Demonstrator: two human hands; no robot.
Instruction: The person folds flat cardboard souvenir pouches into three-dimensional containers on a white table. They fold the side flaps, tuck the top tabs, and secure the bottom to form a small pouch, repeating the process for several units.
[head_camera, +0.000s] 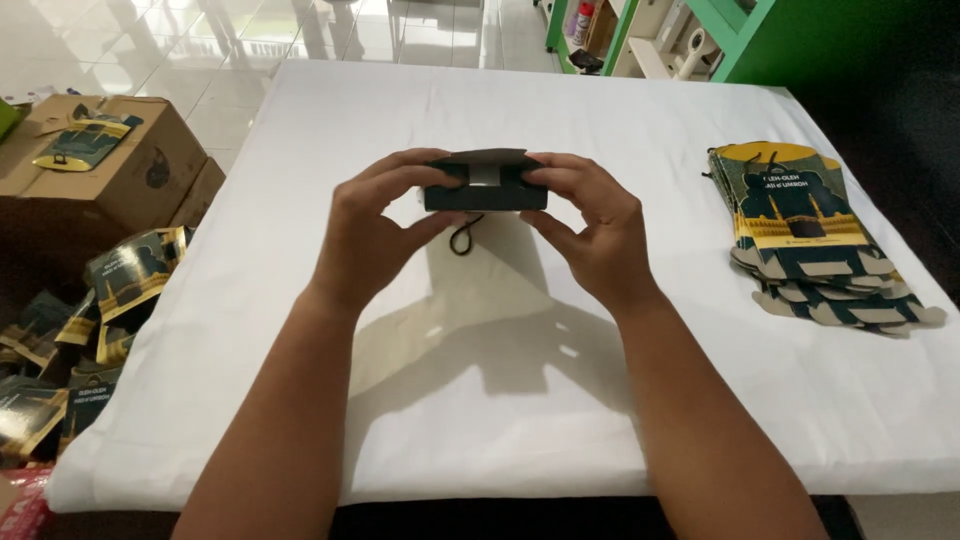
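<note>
Dark green cardboard box (485, 187), partly folded, sits pinched between my left hand (375, 225) and right hand (590, 225) above the white tabletop (500, 400), with flat printed boxes (810, 240) stacked well apart on my right.

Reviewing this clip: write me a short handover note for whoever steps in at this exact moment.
Left hand and right hand both grip one dark green printed carton, held above the white table, its cord loop hanging below.
Flat cartons: a stack on the table's right side.
Folded pieces lie in a pile on the floor at left, beside a cardboard box.
Done: some pieces in the floor pile.
Left: the held carton, plus the stack.
</note>
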